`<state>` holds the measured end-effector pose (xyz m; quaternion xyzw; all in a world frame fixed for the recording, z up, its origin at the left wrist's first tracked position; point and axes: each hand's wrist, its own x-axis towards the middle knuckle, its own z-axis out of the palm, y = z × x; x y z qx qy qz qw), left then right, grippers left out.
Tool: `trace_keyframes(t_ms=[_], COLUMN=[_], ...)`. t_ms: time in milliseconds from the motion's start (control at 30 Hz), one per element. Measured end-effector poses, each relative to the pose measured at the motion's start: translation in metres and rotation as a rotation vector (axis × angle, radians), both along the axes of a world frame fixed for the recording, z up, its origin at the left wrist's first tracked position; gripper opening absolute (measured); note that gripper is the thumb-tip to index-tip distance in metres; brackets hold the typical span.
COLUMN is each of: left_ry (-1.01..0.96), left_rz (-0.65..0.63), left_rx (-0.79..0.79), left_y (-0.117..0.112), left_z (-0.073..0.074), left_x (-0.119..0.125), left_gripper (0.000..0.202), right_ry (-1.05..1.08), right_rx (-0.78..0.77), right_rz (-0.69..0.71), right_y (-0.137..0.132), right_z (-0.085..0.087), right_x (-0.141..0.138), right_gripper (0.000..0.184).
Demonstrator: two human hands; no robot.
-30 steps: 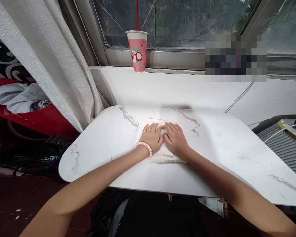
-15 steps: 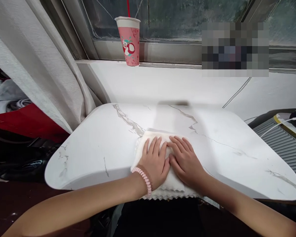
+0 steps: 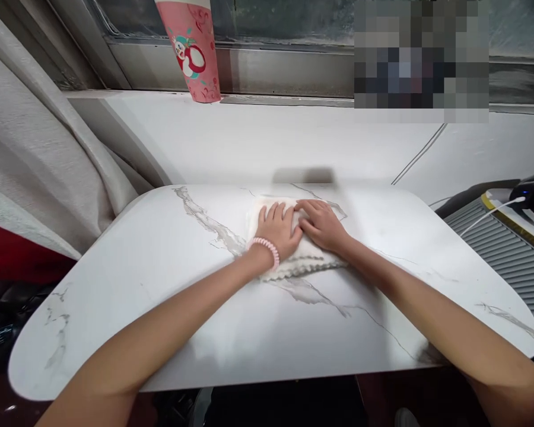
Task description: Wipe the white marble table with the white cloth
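A folded white cloth with a scalloped edge lies on the white marble-patterned table, toward its far side. My left hand rests flat on the cloth's left part, fingers spread and pointing away from me. A pink coil band circles the left wrist. On the cloth's right part lies my right hand, palm down with fingers stretched out toward the left hand. The two hands nearly touch at the thumbs. Neither hand grasps the cloth; both press on it from above.
A pink paper cup stands on the window ledge behind the table. A grey curtain hangs at the left. To the right are a ribbed grey object and a white cable. A blurred patch covers part of the window.
Both hands and the cloth have slid away from me, from the table's near edge toward the far side. The view has shifted, so the cup sits higher and further left.
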<state>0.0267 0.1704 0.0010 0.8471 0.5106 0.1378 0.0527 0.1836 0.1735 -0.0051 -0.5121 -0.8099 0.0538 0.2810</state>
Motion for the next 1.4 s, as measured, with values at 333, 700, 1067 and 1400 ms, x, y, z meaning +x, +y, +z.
trace_keyframes(t_ms=[333,700,1067,1400], left_ry=[-0.051,-0.039,0.054,0.102], left_rz=[0.001,-0.017,0.007,-0.084], left_rx=[0.059,0.099,0.135,0.139], left_y=[0.095,0.119,0.067,-0.034], left_z=[0.002,-0.002,-0.004,-0.007], left_x=[0.023,0.029,0.025,0.019], left_gripper=[0.037,0.036,0.042,0.048], right_ry=[0.028,0.049,0.023,-0.056], right_rx=[-0.009,0.001,0.009,0.072], right_rz=[-0.114,-0.158,-0.162,-0.157], right_y=[0.094,0.106,0.055,-0.057], right_z=[-0.004,-0.007,-0.002,-0.004], right_x=[0.017,0.022,0.014,0.01], right_gripper=[0.027,0.027,0.028,0.029])
